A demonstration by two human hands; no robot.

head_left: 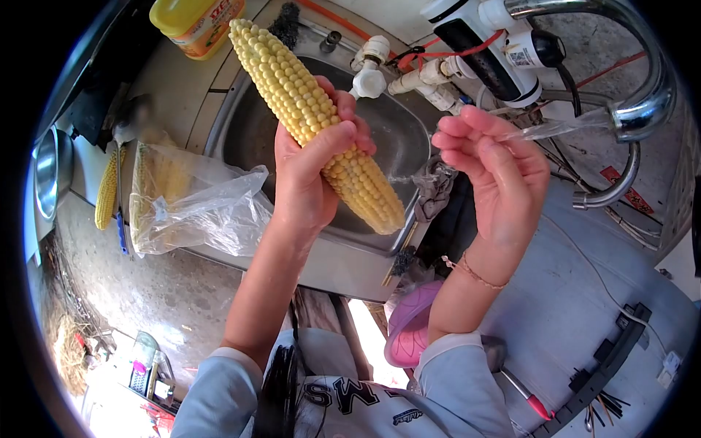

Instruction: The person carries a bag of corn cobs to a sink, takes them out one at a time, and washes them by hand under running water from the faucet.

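Note:
A peeled yellow corn cob point(292, 91) is gripped in my left hand point(314, 153), tilted over the metal sink point(248, 131). The fingers wrap round its middle. To the right, my right hand point(504, 175) is raised with its palm up, its fingers slightly curled and apart, holding nothing. Water point(562, 125) streams from the chrome tap point(631, 120) onto its fingertips. The two hands do not touch.
A clear plastic bag point(212, 212) with corn inside lies left of the sink, beside another cob point(106, 191). A yellow container point(193, 25) stands behind. A grey cloth point(436, 193) hangs at the sink's right edge, above a pink basket point(409, 328).

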